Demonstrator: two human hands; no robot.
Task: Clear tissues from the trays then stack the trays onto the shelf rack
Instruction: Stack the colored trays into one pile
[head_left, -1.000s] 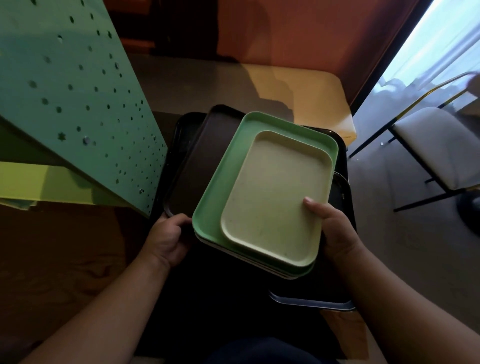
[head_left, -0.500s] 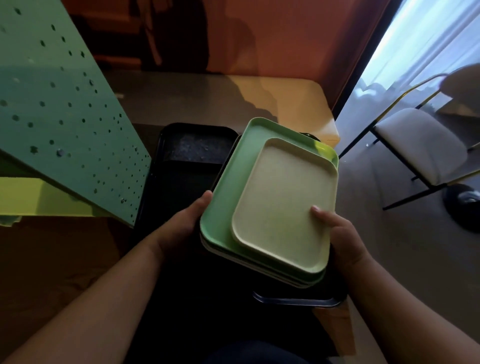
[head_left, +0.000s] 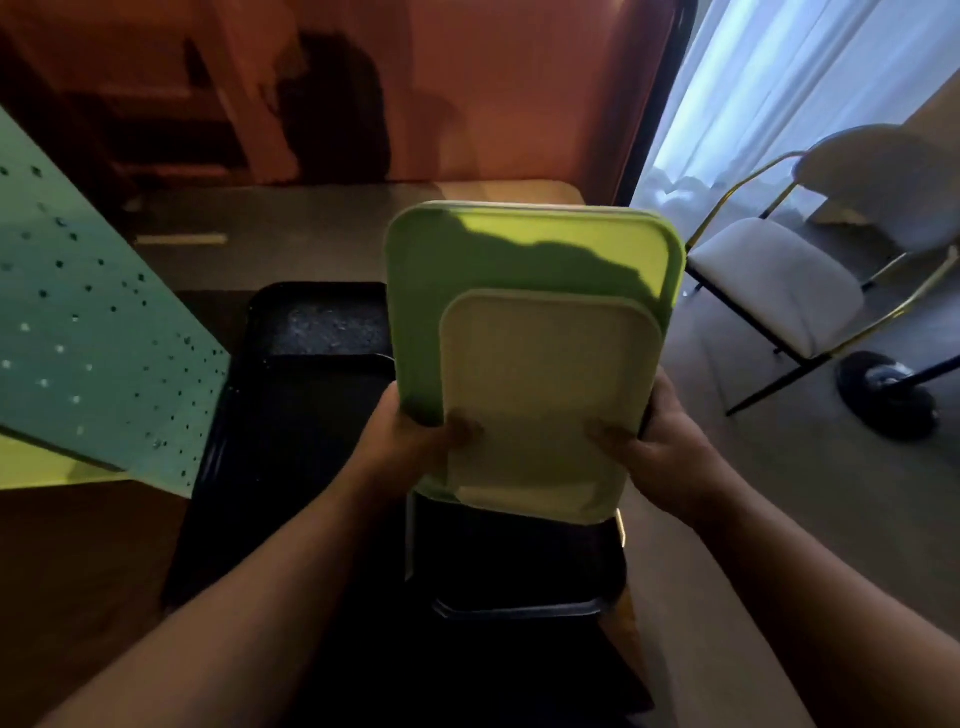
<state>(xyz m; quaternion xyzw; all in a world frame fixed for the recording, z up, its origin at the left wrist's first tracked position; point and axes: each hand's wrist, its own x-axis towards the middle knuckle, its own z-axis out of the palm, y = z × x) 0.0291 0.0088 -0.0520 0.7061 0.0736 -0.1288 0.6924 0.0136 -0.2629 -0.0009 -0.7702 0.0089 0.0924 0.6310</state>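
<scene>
I hold a stack of trays raised in front of me: a large green tray (head_left: 467, 270) with a smaller cream tray (head_left: 545, 384) on top, and edges of more trays beneath. My left hand (head_left: 415, 441) grips the stack's near left edge, thumb on the cream tray. My right hand (head_left: 660, 447) grips the near right edge the same way. Below lie black trays: a big one (head_left: 311, 332) at the left and another (head_left: 519, 582) under the lifted stack. No tissue shows on any tray.
A green perforated panel (head_left: 93, 353) slants in at the left, with a yellow-green surface under it. A tan table top (head_left: 291, 234) lies beyond the trays. A white chair (head_left: 779, 280) with gold frame and a black round base (head_left: 888, 395) stand at the right by the curtain.
Both hands lifted the green and cream tray stack off the black trays and raised it higher, turning it square to me. My left hand shifted from the stack's side to its near edge.
</scene>
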